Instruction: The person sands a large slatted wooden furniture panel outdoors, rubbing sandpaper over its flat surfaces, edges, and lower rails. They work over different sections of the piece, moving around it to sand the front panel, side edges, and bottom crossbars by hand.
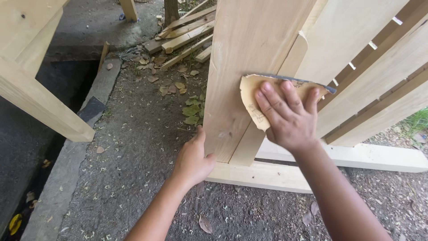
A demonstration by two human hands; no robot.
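Head view. Right hand (290,118): palm down, fingers spread flat, pressing a torn tan sheet of sandpaper (263,96) against the pale wooden board (249,58); forearm runs down toward the lower right. The sandpaper lies under the fingers, its dark edge showing just above the fingertips.

Left hand (192,160): fingers curled around the board's left edge near its lower end, thumb up along the face; forearm comes up from the bottom centre.

Beyond the right hand, slatted panel (379,76) of the same pale wood, leaning. Below both hands, a horizontal rail (263,175) on gravelly ground (133,147). Above the left hand, dry leaves (178,82) and scrap timber (185,35).
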